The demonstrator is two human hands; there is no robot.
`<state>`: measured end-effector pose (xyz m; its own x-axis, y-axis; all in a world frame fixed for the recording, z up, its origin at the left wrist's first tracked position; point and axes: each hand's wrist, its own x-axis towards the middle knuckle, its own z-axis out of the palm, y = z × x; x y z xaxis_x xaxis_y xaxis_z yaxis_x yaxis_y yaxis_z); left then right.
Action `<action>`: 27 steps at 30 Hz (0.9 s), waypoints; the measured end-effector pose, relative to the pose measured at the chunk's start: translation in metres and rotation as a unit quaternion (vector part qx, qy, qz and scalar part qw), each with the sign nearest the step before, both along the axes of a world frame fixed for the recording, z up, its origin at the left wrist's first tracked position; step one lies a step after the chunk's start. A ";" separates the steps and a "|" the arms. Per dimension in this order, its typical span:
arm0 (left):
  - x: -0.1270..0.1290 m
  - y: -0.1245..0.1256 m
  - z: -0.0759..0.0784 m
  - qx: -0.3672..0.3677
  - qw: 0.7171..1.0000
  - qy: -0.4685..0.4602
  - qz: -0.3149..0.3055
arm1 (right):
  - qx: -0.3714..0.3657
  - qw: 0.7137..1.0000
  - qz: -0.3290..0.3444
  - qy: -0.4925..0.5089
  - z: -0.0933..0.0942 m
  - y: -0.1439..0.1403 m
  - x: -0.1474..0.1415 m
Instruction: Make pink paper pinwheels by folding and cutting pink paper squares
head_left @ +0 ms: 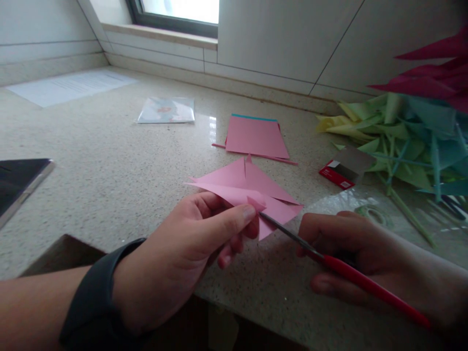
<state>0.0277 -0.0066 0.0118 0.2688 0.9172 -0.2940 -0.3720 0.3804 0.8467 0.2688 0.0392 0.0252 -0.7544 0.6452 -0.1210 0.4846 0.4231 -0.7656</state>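
My left hand [193,243], with a black band on its wrist, pinches a folded pink paper [252,187] between thumb and fingers, holding it just above the speckled counter [109,161]. My right hand [351,253] grips a thin tool with a red handle [365,285] and a metal shaft. The shaft's tip touches the pink paper right by my left thumb. The paper has several pointed flaps spread outward.
A stack of pink sheets [254,136] lies farther back. At the right sits a pile of green, yellow, blue and red folded paper shapes [409,131], with a small red box [338,173] beside it. A dark tablet [18,183] lies left, papers [166,109] behind.
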 end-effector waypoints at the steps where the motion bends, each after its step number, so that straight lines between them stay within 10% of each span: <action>1: 0.000 0.000 0.000 -0.001 1.000 -0.005 0.009 | -0.005 1.000 0.004 -0.007 -0.003 -0.002 0.000; 27: 0.005 0.000 0.003 -0.013 0.998 -0.050 0.044 | 0.307 0.950 -0.018 -0.050 -0.012 -0.025 -0.019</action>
